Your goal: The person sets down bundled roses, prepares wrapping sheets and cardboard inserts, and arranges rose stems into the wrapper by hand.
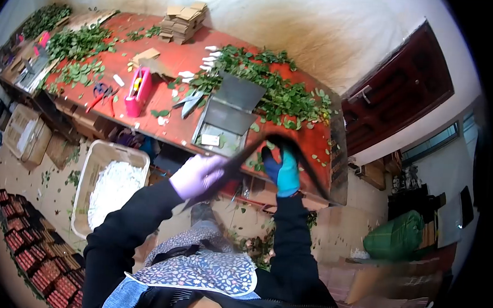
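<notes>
My left hand (198, 176), in a lilac glove, is closed on a long black strip (236, 163), blurred by motion. The strip rises to a bend and slopes down again on the right. At that bend my right hand (285, 170), in a teal and dark blue glove, has its fingers around the strip. Just beyond the hands, a grey metal tray with raised flaps (234, 116) sits at the edge of the red table (172, 124). Leafy green stems (284, 91) lie behind it, with several white-wrapped ends on their left.
On the table stand a pink holder (139, 94), red-handled cutters (102, 99) and stacked cardboard (182, 21). A crate rim (80, 192) surrounds white scraps on the floor at left. Dark red bundles (37, 254) lie lower left; a green sack (394, 235) sits at right.
</notes>
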{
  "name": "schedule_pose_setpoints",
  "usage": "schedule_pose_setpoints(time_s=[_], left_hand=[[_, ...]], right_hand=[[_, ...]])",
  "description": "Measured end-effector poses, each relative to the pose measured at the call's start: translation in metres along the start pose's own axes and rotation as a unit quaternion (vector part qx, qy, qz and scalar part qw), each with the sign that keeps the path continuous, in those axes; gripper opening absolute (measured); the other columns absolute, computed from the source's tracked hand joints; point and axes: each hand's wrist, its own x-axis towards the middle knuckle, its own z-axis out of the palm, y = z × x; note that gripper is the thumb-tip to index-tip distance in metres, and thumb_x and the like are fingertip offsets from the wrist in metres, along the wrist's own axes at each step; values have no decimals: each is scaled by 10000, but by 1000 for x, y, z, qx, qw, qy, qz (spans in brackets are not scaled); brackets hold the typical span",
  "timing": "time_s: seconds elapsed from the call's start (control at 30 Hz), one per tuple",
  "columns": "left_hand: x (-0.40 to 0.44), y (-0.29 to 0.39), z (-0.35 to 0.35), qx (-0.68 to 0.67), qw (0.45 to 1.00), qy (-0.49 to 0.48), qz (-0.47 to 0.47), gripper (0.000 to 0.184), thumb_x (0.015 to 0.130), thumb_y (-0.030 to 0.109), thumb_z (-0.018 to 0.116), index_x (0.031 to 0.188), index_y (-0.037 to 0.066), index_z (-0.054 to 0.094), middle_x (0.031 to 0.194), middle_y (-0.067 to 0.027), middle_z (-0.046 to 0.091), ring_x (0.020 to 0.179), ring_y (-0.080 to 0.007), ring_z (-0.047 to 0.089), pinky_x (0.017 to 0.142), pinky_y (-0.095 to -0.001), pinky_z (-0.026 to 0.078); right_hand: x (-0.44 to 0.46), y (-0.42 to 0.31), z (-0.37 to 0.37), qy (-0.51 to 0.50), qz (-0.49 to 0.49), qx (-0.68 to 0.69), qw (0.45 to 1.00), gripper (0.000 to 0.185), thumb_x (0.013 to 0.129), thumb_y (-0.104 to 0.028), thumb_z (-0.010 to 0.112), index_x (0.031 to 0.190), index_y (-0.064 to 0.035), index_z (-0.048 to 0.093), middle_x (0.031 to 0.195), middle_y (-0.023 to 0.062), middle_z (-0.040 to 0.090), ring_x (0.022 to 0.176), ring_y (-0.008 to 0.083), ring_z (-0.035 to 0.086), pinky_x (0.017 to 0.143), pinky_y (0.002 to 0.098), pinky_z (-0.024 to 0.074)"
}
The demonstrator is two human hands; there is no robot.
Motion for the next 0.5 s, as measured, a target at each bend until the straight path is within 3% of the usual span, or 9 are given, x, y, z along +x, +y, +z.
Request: schedule_pose_setpoints(time_s=[0.03,0.13,0.17,0.27,0.3,0.33,0.4,0.47,0.5], left_hand=[[26,-16,2,-63,995,-33,-69,277,918,177,586,1149,26,579,940,-223,627,874,-376,609,786,-412,490],[90,-58,5,-298,943,16,-149,403,980,248,556,1261,-39,532,1087,-118,655,1003,-195,609,885,-317,470],[106,-80,1,-379,890,-27,-250,434,991,278,548,1278,-46,524,1141,-76,632,1048,-151,578,921,-296,460],[143,-138,-8,-418,812,-51,-404,345,981,273,563,1152,-23,605,1023,-66,666,929,-128,623,846,-290,504],[149,-151,-11,-466,768,-36,-438,323,980,282,562,1090,-14,628,940,-47,674,832,-133,639,799,-284,519],[151,-174,-2,-517,694,45,-499,334,981,327,553,1018,5,633,878,-37,671,713,-109,626,638,-255,516],[150,-192,-13,-474,729,68,-489,338,984,361,536,942,34,613,824,-23,659,624,-68,588,504,-215,437],[151,-196,-43,-371,760,6,-534,319,987,376,526,911,71,584,777,-7,645,561,-28,548,408,-180,353],[146,-212,-46,-352,805,-1,-478,312,1003,377,494,1032,84,596,813,3,649,556,-32,547,408,-175,339]], right_hand=[[28,10,-4,10,-18,-11,1000,465,804,-198,739,1217,-41,596,1124,181,653,1031,342,633,896,382,496],[104,44,4,-52,-97,-28,994,467,808,-211,735,1219,-40,594,1178,187,629,1071,354,610,919,383,485],[127,59,14,-112,-154,-36,981,470,816,-224,726,1225,-38,590,1225,193,606,1104,367,588,938,385,475],[168,122,57,-268,-158,-154,938,456,882,-335,629,1236,-50,589,1273,204,579,1118,384,577,954,425,463],[178,140,71,-341,-98,-86,931,466,885,-361,613,1231,-49,590,1264,206,582,1111,385,580,955,428,460],[192,155,84,-406,-43,-22,912,478,888,-387,598,1226,-48,590,1255,207,584,1104,387,583,957,431,457],[199,169,97,-471,-50,-47,879,520,891,-445,565,1232,-52,585,1225,230,585,1100,408,577,965,436,446],[202,175,107,-516,-55,-81,851,530,899,-434,551,1285,-71,547,1271,267,548,1103,418,575,973,452,441],[190,211,127,-533,-71,-89,839,573,901,-445,537,1352,-95,494,1345,304,480,1143,431,554,998,460,431]])
